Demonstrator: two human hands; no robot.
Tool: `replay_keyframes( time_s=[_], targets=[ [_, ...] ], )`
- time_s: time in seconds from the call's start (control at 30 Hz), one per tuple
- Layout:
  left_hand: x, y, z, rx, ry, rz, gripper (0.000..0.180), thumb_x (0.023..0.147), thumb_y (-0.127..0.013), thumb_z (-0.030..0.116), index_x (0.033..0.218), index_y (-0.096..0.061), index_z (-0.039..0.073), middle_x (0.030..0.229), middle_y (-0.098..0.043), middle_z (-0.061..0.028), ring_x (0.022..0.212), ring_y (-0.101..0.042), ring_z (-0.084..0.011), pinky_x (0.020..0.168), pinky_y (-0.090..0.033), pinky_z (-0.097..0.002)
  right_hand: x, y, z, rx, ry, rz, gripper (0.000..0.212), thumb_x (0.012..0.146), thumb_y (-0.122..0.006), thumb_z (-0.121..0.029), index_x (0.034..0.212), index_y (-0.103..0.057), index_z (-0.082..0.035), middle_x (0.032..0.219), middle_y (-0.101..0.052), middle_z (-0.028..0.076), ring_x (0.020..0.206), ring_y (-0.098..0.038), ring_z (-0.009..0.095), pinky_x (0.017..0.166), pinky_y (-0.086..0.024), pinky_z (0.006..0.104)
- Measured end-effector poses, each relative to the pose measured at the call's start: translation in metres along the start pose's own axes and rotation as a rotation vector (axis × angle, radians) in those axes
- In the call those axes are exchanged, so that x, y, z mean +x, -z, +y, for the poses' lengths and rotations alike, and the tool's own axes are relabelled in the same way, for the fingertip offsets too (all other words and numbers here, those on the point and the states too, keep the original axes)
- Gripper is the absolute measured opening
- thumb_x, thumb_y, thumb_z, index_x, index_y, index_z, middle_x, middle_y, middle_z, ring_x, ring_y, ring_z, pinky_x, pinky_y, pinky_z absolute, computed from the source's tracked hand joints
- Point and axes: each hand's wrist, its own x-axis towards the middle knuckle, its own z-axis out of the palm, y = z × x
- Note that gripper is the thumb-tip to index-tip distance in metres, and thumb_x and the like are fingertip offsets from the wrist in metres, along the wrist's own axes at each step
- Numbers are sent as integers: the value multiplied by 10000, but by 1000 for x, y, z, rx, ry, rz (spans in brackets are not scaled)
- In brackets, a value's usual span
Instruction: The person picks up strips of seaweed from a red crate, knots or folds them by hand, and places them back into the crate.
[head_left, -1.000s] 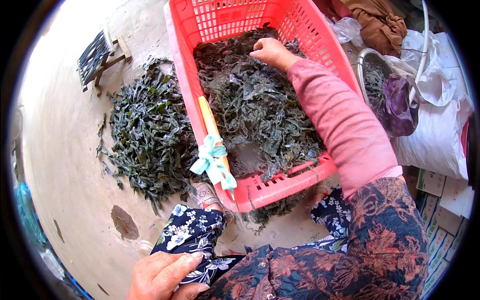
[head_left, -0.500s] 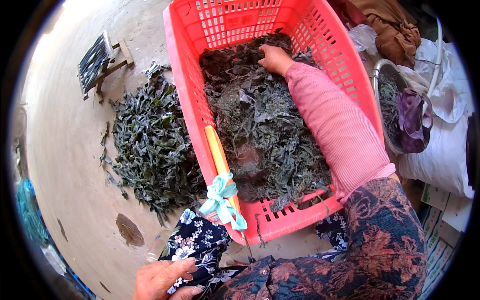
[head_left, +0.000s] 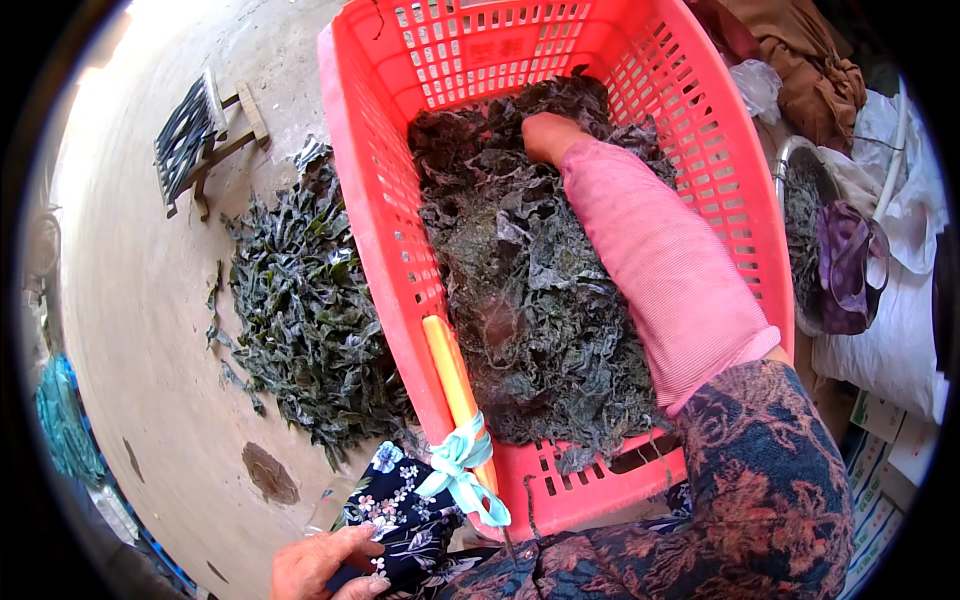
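Dark, crinkled seaweed fills the lower part of a deep red plastic basket with slotted walls. My right hand, its arm in a pink sleeve cover, reaches to the far part of this heap. It looks curled into the seaweed, with the fingertips hidden. My left hand rests by my flowered trousers, fingers and thumb apart and nothing seen in them. An orange-yellow bar, tied with pale turquoise cloth, lies along the basket's near left edge.
A pile of dark green seaweed lies on the concrete floor left of the basket. Beyond it is a low folding stool. At the right stand a metal basin holding dark material, a purple bag and white sacks.
My right hand has come slightly nearer and its fingers have sunk or curled into the seaweed. The basket sits a little lower and farther right in view. My left hand has barely moved.
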Motion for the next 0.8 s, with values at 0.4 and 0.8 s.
replay_keyframes(
  time_s=[0.4,0.8],
  targets=[
    [4,6,-6,62,13,38,362,724,-607,53,1075,-540,-5,831,-598,-87,701,-550,-154,648,-441,-262,28,-11,-15,409,217,-194,866,620,-577,-653,1135,-474,36,1130,-516,227,1071,-492,301,916,-366,357],
    [-5,4,-9,67,-46,66,363,723,-604,42,1077,-543,-7,815,-596,-81,679,-537,-142,631,-434,-258,3,-28,-57,18,197,-365,434,609,-640,-321,887,-639,12,985,-596,180,937,-570,290,809,-441,354]
  ],
)
